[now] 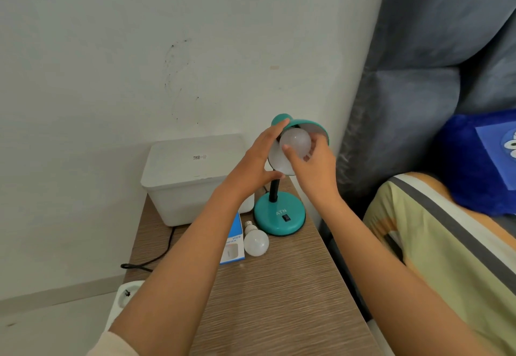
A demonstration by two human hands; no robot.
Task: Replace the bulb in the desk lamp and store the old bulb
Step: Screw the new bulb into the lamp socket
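Bulb box "H09", lamp base "ATN"

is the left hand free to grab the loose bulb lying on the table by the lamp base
Probably not right now. The left hand is busy steadying the lamp shade. The loose bulb lies uncovered below the forearm, between the blue box and the lamp base, so it looks reachable once the hand lets go.

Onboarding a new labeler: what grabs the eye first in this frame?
The teal desk lamp near the table's back right corner, both hands at its shade: left hand steadying the shade, right hand gripping the white bulb at the socket. Next, a spare bulb lying on the wooden table beside a blue box, just in front of the lamp base.
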